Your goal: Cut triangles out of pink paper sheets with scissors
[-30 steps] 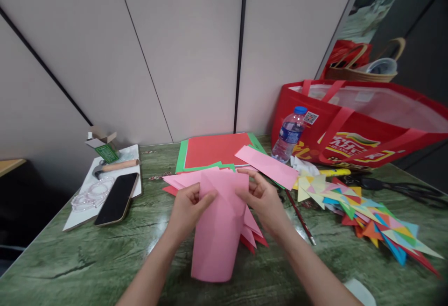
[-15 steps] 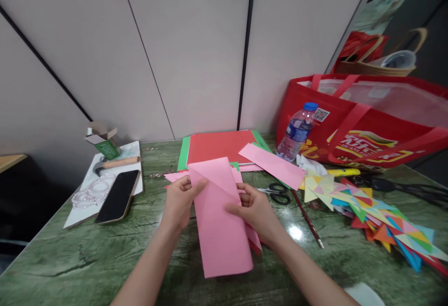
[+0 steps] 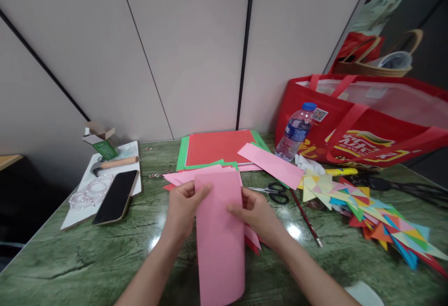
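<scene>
A long pink sheet of paper (image 3: 220, 236) is held upright over the green marble table (image 3: 77, 254), folded lengthwise into a narrow strip. My left hand (image 3: 184, 208) pinches its upper left edge with thumb on the front. My right hand (image 3: 255, 210) grips the upper right edge, fingers curled behind. Under the hands lie several more pink and red sheets (image 3: 182, 176).
A red and green paper stack (image 3: 217, 147), a pink strip (image 3: 271, 163), scissors (image 3: 276, 193) and a pencil (image 3: 304, 217) lie beyond. Coloured folded triangles (image 3: 378, 217), a water bottle (image 3: 296, 131) and a red bag (image 3: 371, 121) sit right. A phone (image 3: 117, 196) and hammer (image 3: 112, 163) sit left.
The pink sheet has gone from loosely bent with a diagonal flap to a flat narrow strip with squared edges. Both hands have shifted slightly lower along its top.
</scene>
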`<state>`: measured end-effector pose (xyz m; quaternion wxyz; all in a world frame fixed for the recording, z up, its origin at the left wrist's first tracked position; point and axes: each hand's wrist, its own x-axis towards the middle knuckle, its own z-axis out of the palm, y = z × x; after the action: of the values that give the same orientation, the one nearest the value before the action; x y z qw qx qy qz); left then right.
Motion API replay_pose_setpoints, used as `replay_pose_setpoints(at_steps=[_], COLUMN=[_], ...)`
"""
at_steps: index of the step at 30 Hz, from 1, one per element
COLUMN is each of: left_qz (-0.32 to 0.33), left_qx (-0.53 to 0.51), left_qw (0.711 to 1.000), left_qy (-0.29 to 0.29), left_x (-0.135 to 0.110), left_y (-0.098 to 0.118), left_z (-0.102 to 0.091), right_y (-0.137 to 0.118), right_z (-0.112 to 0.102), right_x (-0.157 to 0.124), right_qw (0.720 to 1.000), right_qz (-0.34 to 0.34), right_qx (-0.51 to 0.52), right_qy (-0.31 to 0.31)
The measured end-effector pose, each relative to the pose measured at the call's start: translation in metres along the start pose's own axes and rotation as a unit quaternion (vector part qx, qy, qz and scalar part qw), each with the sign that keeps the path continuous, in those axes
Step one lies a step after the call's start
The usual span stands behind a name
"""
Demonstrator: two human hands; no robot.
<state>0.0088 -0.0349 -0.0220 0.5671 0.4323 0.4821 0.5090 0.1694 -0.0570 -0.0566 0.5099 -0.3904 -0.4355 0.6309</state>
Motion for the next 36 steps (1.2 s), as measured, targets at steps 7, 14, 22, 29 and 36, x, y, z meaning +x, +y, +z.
replay_pose_setpoints(at_steps=[7, 14, 22, 29, 36], left_qz=[0.02, 0.003, 0.016, 0.009, 0.005], left_qx=[0.059, 0.007, -0.027, -0.045, -0.044], left_qw=[0.998, 1.0, 1.0, 0.999, 0.999], left_qy=[0.003, -0.004, -0.003, 0.004, 0.001], left_x=[-0.014, -0.016, -0.012, -0.012, -0.014], left_y=[-0.005, -0.006, -0.009, -0.009, -0.006], left_z=[0.01, 0.01, 0.009, 0.009, 0.01], right_y=[-0.006, -0.003, 0.0, 0.0, 0.001], right_z=[-0.001, 0.001, 0.001, 0.001, 0.001], right_x=[-0.003, -0.004, -0.004, -0.004, -0.003], right_qw=[0.994, 0.992, 0.991, 0.991, 0.99], right_qz=[-0.008, 0.002, 0.01, 0.015, 0.014], right_qx=[0.057, 0.081, 0.095, 0.097, 0.113], right_qy=[0.089, 0.093, 0.093, 0.09, 0.08])
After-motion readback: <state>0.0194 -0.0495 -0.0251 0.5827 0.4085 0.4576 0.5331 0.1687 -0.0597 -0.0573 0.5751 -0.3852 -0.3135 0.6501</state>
